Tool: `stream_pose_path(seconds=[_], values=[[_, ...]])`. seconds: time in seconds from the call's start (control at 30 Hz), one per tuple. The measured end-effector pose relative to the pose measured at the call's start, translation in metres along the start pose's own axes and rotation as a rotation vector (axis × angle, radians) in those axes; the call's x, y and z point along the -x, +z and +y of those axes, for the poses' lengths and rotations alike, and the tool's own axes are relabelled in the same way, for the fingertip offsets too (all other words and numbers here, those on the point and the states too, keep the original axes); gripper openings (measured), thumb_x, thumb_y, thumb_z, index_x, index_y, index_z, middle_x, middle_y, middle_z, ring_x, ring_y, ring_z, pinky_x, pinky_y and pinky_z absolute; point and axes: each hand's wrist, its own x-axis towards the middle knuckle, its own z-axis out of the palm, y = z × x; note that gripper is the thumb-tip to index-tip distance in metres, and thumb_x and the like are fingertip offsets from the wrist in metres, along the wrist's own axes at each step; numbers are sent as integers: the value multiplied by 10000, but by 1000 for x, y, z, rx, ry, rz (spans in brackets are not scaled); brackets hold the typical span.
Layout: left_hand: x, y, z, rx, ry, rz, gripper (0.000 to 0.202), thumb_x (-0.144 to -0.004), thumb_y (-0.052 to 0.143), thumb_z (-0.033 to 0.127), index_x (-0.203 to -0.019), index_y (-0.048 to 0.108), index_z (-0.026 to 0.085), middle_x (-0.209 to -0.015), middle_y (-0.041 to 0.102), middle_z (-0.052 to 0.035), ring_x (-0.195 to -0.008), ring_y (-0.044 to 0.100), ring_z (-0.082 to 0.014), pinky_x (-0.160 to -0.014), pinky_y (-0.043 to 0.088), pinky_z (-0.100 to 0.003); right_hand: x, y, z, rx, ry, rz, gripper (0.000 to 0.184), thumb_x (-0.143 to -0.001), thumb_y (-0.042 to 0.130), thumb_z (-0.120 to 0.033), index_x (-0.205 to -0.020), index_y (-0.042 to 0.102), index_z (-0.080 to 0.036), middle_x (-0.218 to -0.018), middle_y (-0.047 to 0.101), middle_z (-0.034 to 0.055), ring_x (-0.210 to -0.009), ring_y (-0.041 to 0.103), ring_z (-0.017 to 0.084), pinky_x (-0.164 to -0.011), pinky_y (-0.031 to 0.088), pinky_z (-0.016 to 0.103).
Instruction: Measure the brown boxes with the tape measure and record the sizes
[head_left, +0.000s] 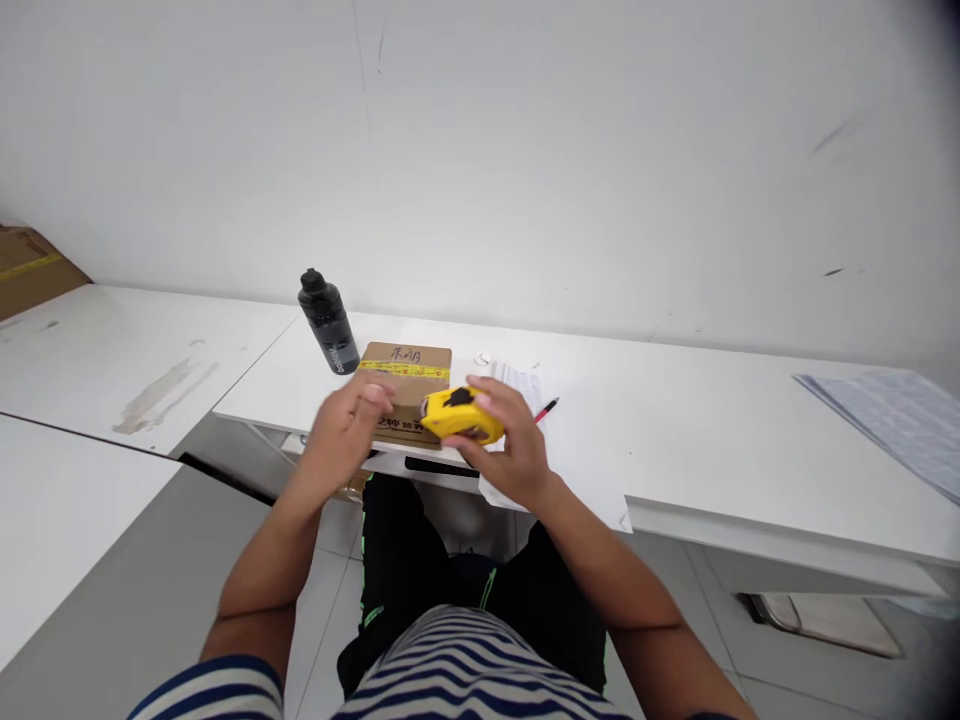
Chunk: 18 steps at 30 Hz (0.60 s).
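Head view: yellow tape measure held above a taped box

The right hand [517,445] is clamped around the yellow tape measure [466,416], its front end facing left over the near right part of the cardboard box [409,388]. Apart from it, the left hand [337,435] has curled fingers at the box's left side; whether they touch the box or pinch anything, I cannot tell. No drawn-out blade can be made out.

The step in hand looks like readying the tape measure at the box; the next move seems to call for a firm right grip and free left fingertips.

A dark bottle [330,325] stands at the box's far left, limiting room there. To the right, a red and black pen [547,409] and loose papers [581,450] crowd the right hand, one sheet overhanging the table's [712,430] near edge. Printed sheets [885,415] lie well apart, far right.
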Motion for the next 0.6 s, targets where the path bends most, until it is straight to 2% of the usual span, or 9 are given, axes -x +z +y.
stream_pose_path(seconds=[0.07, 0.1, 0.2, 0.27, 0.4, 0.5, 0.6], values=[[0, 1, 13, 77, -61, -277, 499, -968, 399, 617, -757, 553, 192, -739, 580, -6, -704, 544, -153, -663, 440, -279, -7, 4, -9, 100, -213, -93, 750, -893, 708, -180, -1504, 328, -392, -1337, 609, 78, -1239, 613, 217, -970, 583, 416], [0, 1, 15, 108, -94, -360, 501, -956, 415, 628, -729, 518, 194, -694, 531, 9, -660, 509, -142, -620, 414, -269, -10, 5, -11, 127, -263, -127, 795, -910, 681, -158, -1539, 258, -398, -1348, 603, 83, -1242, 613, 210, -960, 587, 405], [-3, 0, 15, 153, -156, -460, 490, -939, 462, 619, -695, 465, 194, -635, 425, 37, -587, 413, -111, -556, 341, -245, -16, 3, -12, 128, -259, -224, 863, -950, 629, -186, -1589, 82, -380, -1372, 594, 106, -1272, 597, 219, -967, 582, 416], [-8, -2, 12, 131, -163, -456, 484, -916, 523, 597, -668, 464, 187, -632, 414, 38, -579, 382, -100, -545, 310, -239, -17, -1, -7, 116, -203, -306, 823, -973, 600, -245, -1590, 68, -358, -1361, 604, 119, -1272, 599, 237, -970, 580, 440], [-28, -12, -2, 199, -203, -368, 477, -869, 596, 577, -629, 493, 178, -616, 451, 26, -564, 385, -98, -536, 309, -241, -16, -18, 14, 182, -31, -412, 623, -988, 557, -283, -1538, 269, -335, -1343, 620, 122, -1239, 614, 282, -995, 556, 527], [-54, -26, -28, 364, -273, -240, 434, -830, 641, 541, -624, 514, 181, -573, 445, 24, -553, 411, -106, -549, 348, -251, -15, -37, 38, 225, 145, -425, 579, -966, 585, -322, -1500, 360, -322, -1366, 610, 109, -1253, 595, 310, -1035, 521, 565], [-80, -35, -64, 552, -365, -153, 427, -782, 682, 501, -593, 452, 194, -546, 381, 43, -517, 375, -98, -561, 373, -264, -15, -57, 64, 288, 286, -450, 560, -937, 592, -301, -1466, 409, -274, -1396, 585, 124, -1251, 582, 332, -1043, 499, 576]])
